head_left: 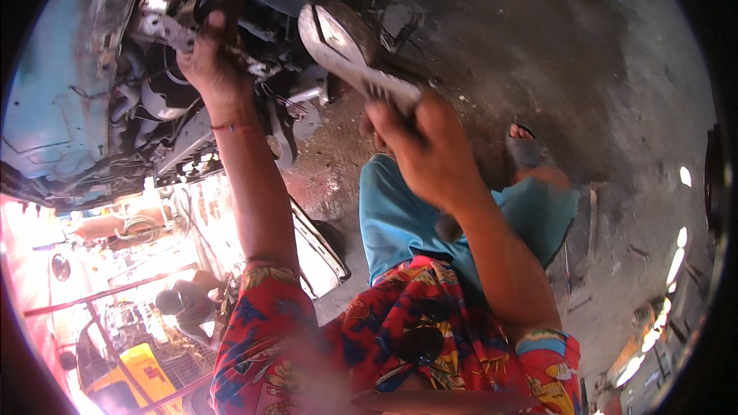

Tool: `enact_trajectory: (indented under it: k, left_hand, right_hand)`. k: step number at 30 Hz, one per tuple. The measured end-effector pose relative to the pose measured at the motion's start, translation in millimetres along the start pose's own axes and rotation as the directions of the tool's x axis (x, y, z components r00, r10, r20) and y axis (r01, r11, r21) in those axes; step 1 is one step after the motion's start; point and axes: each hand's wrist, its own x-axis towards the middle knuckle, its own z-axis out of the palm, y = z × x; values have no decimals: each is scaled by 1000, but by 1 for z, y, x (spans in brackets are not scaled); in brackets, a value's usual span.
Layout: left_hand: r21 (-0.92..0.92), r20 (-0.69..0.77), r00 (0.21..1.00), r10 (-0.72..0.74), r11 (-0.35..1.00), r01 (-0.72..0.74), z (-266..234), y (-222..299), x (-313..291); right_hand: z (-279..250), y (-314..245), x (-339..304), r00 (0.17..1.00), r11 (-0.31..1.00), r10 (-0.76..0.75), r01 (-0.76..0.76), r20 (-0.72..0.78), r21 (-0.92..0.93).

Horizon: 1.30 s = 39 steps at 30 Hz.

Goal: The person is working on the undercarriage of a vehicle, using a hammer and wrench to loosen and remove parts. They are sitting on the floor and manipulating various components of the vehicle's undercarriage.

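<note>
My left hand (211,65) reaches up into the open body of a blue vehicle (58,100). Its fingers close round a worn metal bracket (163,31) with holes, and the thumb points up. Raised to the right of it, my right hand (427,142) grips a grey metal hand tool (338,46) by its narrow end. The tool's wide, rounded head has a dark slot and points up and left, apart from the bracket. Its exact kind is hard to make out. Dark hoses and metal parts surround my left hand, and its fingertips are partly hidden.
Below the vehicle a pale framed panel (319,257) leans near my left arm. My sandalled foot (526,146) rests on the stained concrete floor (615,100). Loose tools and scraps lie at right. At lower left, another person (184,300) is near a yellow object (146,373) and red rails.
</note>
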Motion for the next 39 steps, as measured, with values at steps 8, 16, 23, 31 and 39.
enact_trajectory:
  k: [8,16,23,31,39]
  left_hand:
    - [-81,52,999,10,997,-6,4,2,5]
    - [-43,197,971,-132,989,143,12,5,-3]
    - [-2,-29,992,-124,992,124,22,8,-1]
    - [23,124,975,-183,983,182,16,14,0]
    - [-6,106,988,-113,993,114,6,7,-3]
  right_hand:
    - [27,39,55,991,982,41,-64,-129,-176]
    - [68,108,80,992,935,-31,71,-119,347]
    - [81,81,94,977,977,-213,212,-20,-26]
    - [67,93,93,938,922,-263,313,-224,227]
    - [50,101,99,953,958,-245,266,-177,111]
